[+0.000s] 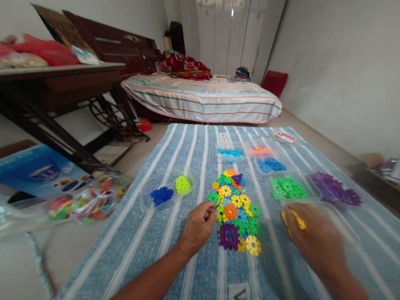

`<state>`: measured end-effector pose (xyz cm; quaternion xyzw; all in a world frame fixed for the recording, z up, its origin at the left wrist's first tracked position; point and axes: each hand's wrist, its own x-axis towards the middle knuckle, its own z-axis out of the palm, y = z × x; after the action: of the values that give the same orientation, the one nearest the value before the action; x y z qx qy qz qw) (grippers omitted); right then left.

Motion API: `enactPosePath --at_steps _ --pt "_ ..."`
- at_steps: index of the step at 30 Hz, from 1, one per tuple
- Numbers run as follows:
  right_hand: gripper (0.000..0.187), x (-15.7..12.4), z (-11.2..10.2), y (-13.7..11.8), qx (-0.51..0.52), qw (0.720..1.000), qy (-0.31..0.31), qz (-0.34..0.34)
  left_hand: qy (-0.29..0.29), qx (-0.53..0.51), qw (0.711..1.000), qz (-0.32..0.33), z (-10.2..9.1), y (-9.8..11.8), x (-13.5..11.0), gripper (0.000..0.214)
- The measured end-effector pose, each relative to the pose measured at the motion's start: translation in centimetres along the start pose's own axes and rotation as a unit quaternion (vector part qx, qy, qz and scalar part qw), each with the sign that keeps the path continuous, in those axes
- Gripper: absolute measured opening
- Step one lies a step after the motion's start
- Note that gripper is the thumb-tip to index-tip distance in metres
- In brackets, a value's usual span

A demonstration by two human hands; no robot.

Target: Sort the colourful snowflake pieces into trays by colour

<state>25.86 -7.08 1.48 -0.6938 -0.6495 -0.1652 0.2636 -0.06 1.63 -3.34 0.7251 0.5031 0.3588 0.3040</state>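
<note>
Here, left hand (pixel 198 227) pinching disc pile (pixel 236 203) edge, right hand (pixel 315 238) over yellow discs (pixel 299 221), grip unclear.

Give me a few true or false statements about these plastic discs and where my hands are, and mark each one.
1. The left hand is at the left edge of the mixed pile of discs. True.
2. The green discs share a container with the dark blue discs. False: the dark blue ones sit beside the lime discs.
3. The right hand is over the yellow discs. True.
4. The purple discs lie left of the pile. False: they lie to its right.
</note>
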Motion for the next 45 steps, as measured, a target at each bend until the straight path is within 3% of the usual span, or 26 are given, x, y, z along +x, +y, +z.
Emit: enactPosePath --at_steps 5,11,19,26,28,31,35,37,39,41,45 --pt "0.017 0.2 4.2 -4.9 0.149 0.976 -0.148 -0.049 0.010 0.022 1.000 0.015 0.0 0.1 0.0 0.016" --pt "0.025 1.9 6.9 -7.0 0.153 0.967 -0.192 -0.073 -0.020 0.065 0.997 0.032 -0.3 0.0 0.2 0.013" --pt "0.009 1.4 7.9 -7.3 0.217 0.965 -0.138 -0.050 -0.059 0.076 0.995 0.034 -0.6 0.1 0.5 0.008" --pt "0.015 2.6 5.9 -7.0 0.267 0.943 -0.194 -0.044 -0.072 0.061 0.995 0.019 -0.5 -0.1 0.4 0.009" --pt "0.016 4.4 5.3 -6.1 0.243 0.952 -0.177 -0.062 -0.073 0.057 0.996 0.017 -0.6 -0.2 0.4 0.010" --pt "0.021 9.8 5.0 -3.5 0.146 0.979 -0.118 -0.078 -0.070 0.054 0.996 0.013 -0.6 -0.1 0.4 0.011" --pt "0.024 18.2 4.7 0.1 -0.006 1.000 -0.028 0.010 -0.066 0.059 0.996 0.015 -0.6 -0.1 0.4 0.011" --pt "0.028 19.9 4.6 0.7 -0.030 0.999 0.000 0.036 -0.062 0.061 0.996 0.019 -0.5 -0.1 0.3 0.012" --pt "0.030 18.9 4.7 0.0 -0.004 1.000 0.010 0.026 -0.057 0.057 0.997 0.020 -0.5 -0.1 0.3 0.012" --pt "0.029 15.6 5.2 -1.5 0.067 0.998 -0.011 -0.011 -0.054 0.051 0.997 0.018 -0.5 -0.1 0.3 0.012" --pt "0.021 7.7 6.9 -4.8 0.191 0.972 -0.132 -0.044 -0.053 0.038 0.998 0.016 -0.5 -0.2 0.3 0.011"
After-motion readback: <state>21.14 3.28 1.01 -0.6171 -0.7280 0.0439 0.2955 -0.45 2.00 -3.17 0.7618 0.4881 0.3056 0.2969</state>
